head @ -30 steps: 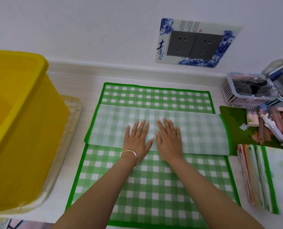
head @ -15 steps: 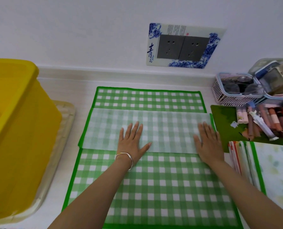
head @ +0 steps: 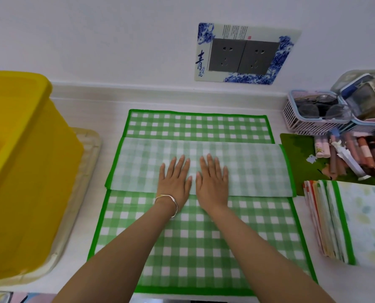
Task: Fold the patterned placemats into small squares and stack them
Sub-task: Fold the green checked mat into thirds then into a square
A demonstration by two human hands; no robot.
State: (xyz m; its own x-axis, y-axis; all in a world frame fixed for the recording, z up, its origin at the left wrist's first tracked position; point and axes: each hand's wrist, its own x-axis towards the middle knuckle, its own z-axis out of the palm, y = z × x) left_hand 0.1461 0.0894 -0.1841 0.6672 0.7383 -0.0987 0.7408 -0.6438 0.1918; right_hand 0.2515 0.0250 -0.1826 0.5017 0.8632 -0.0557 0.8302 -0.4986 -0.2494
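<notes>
Head view: a green checked placemat (head: 193, 237) lies flat in the middle of the white surface (head: 88, 108), reaching from near the back wall to the front edge. A paler checked band (head: 254, 169) lies across it from its left edge to its right edge, leaving a strip of the brighter checks showing behind it.

The left hand (head: 174, 182), with a silver bracelet (head: 169, 201) at the wrist, and the right hand (head: 212, 182) lie palm down, side by side, on the middle of the band at its near edge. Their thumbs are almost touching. Each grip is wide: fingers straight, pressing flat, holding nothing.

At the right edge sits a stack (head: 344, 221) of folded placemats, the top 1 pale with a leaf print. Behind it are tubes (head: 346, 154) on a dark green mat and a white basket (head: 309, 123).

At the left edge a yellow bin (head: 22, 171) stands on a cream tray (head: 81, 193). A 2-socket plate (head: 243, 54) is on the wall.
</notes>
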